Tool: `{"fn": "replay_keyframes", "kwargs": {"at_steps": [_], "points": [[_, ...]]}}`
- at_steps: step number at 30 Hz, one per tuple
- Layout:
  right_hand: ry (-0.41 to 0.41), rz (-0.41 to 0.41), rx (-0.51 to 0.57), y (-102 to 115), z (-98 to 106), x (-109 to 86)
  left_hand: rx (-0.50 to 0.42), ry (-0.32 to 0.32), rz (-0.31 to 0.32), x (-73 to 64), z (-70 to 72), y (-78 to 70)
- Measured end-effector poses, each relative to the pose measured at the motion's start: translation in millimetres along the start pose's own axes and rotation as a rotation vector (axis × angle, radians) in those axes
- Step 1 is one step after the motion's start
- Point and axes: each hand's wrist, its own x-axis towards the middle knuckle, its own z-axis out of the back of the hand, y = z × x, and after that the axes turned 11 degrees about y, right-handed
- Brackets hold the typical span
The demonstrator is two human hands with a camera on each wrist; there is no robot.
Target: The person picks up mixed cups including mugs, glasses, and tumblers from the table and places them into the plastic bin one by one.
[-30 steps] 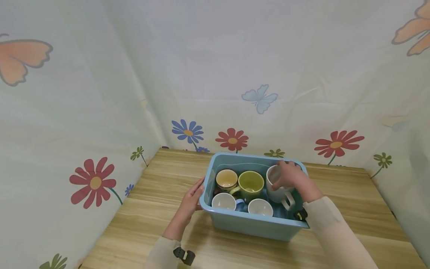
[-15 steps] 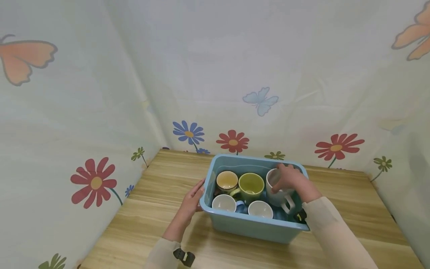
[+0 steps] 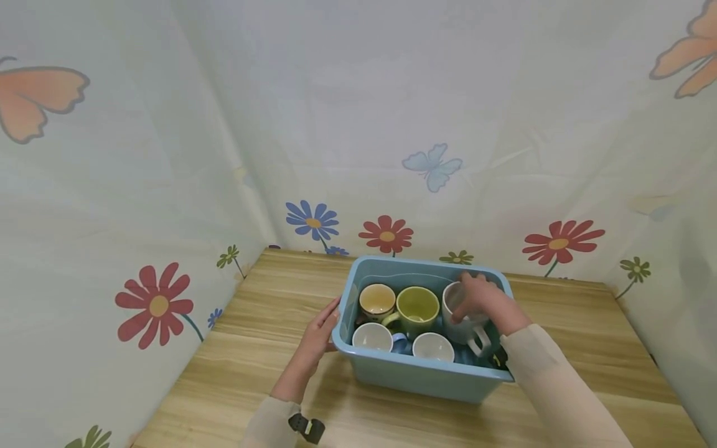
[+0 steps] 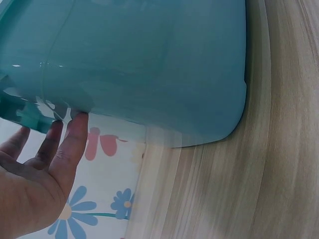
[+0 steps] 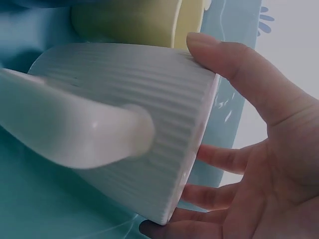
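Note:
A light-blue plastic bin [image 3: 414,381] stands on the wooden table, with several mugs in it. At its right end is a white ribbed mug [image 5: 114,84] with a thick handle, turned toward the front right corner. My right hand [image 3: 493,305] grips this mug by the rim; in the right wrist view the thumb lies on one side and fingertips on the other. My left hand [image 3: 313,342] rests against the bin's left side. In the left wrist view its extended fingers [image 4: 72,149] touch the bin just under the rim.
Beside the white mug stands a green mug [image 3: 420,305], then a cream-coloured cup [image 3: 378,300]. Two white-lined cups [image 3: 372,337] sit along the bin's front wall. A curtain [image 3: 476,205] printed with flowers and butterflies closes off the table's [image 3: 285,286] back and sides.
Almost nothing differs. The head view shifts by a slight amount, while both hands, the bin and the mugs keep their places.

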Motion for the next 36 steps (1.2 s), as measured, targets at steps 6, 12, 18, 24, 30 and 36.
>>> {"fn": "replay_keyframes", "kwargs": {"at_steps": [6,12,18,24,30,36], "points": [[0.023,-0.003,-0.009,-1.4,-3.0,2.4,-0.002,0.004,0.001,-0.7,-1.0,0.3],[0.034,-0.017,0.011,0.4,-4.5,2.6,0.003,0.005,-0.003,-0.8,-1.2,-1.4],[0.047,-0.027,0.019,2.8,-5.7,2.5,-0.004,0.005,-0.006,-0.3,-1.1,-0.8],[0.041,-0.033,0.001,2.0,-8.0,5.6,-0.010,0.002,-0.006,-0.2,-0.5,-1.5],[0.041,-0.047,-0.003,3.7,-9.9,5.1,-0.021,0.000,0.002,-1.9,-1.2,-2.1],[0.052,-0.058,-0.016,7.2,-10.7,3.7,-0.018,0.000,-0.005,-2.4,-1.7,-2.4]]}}
